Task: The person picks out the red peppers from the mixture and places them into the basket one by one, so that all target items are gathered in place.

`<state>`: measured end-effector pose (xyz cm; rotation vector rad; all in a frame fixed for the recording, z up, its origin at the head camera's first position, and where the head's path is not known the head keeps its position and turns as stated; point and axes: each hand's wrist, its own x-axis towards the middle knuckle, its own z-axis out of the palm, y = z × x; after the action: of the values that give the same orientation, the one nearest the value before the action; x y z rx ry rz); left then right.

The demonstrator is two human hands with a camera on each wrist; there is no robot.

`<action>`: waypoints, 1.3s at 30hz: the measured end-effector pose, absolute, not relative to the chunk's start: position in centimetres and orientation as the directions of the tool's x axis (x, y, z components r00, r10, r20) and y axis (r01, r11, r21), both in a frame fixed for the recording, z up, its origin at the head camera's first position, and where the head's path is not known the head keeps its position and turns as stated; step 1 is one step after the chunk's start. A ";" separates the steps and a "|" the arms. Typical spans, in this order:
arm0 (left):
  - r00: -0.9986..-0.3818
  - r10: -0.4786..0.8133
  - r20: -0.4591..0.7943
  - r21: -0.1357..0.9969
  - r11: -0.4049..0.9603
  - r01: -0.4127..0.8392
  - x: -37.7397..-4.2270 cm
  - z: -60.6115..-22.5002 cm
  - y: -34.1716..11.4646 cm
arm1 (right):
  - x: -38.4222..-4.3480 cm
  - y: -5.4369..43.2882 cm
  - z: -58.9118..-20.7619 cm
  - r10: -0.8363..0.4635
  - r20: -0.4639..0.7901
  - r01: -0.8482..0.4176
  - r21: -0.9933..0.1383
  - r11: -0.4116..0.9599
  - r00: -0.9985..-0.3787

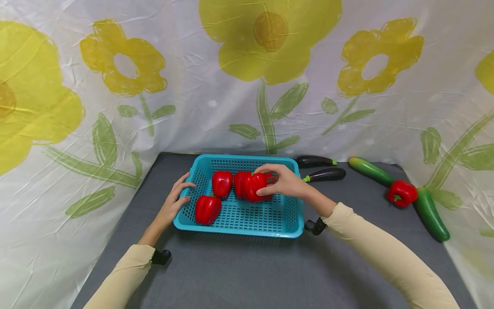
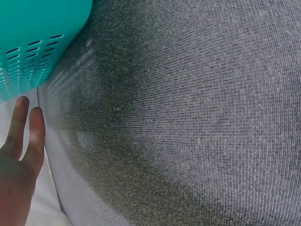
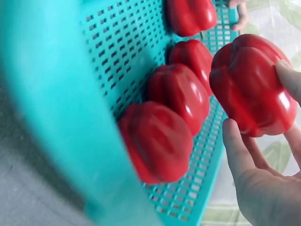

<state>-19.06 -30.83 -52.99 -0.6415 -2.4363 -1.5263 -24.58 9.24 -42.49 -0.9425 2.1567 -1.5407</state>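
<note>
A red bell pepper point(image 1: 254, 187) is held up over the blue basket point(image 1: 239, 233) by my right hand point(image 1: 283, 182). Fingers and thumb curve around its sides in the right wrist view, and the held pepper point(image 3: 254, 84) hangs apart from those below. Several more red bell peppers lie in the basket, among them one at the front left point(image 1: 207, 210) and one behind it point(image 1: 221, 184). At the basket's left rim is my left hand point(image 1: 172, 203), fingers extended along the edge. In the left wrist view two straight fingers point(image 2: 36, 136) show beside the basket wall point(image 2: 42, 28).
Two eggplants, one farther back point(image 1: 314, 161) and one nearer point(image 1: 327, 174), lie right of the basket. Farther right are a yellow-green cucumber-like vegetable point(image 1: 370, 171), another red pepper point(image 1: 402, 193) and a green one point(image 1: 431, 214). A flowered cloth point(image 1: 193, 107) hangs behind the grey table point(image 1: 239, 274).
</note>
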 end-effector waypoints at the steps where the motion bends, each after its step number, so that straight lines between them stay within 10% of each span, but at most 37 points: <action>1: -0.888 0.256 0.383 0.806 0.376 0.456 -19.1 -53.0 -30.8 | -24.6 9.0 -42.5 -0.680 0.102 -0.318 -0.927 0.201 -0.726; 39: -0.896 0.248 0.368 0.812 0.384 0.440 -18.9 -52.8 -30.8 | -25.4 3.5 -45.3 -0.749 -0.100 -0.240 -0.913 0.331 -0.655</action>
<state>-18.86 -30.78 -52.78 -0.6171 -2.4530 -1.5276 -25.41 3.53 -45.32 -0.8655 2.0859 -1.3017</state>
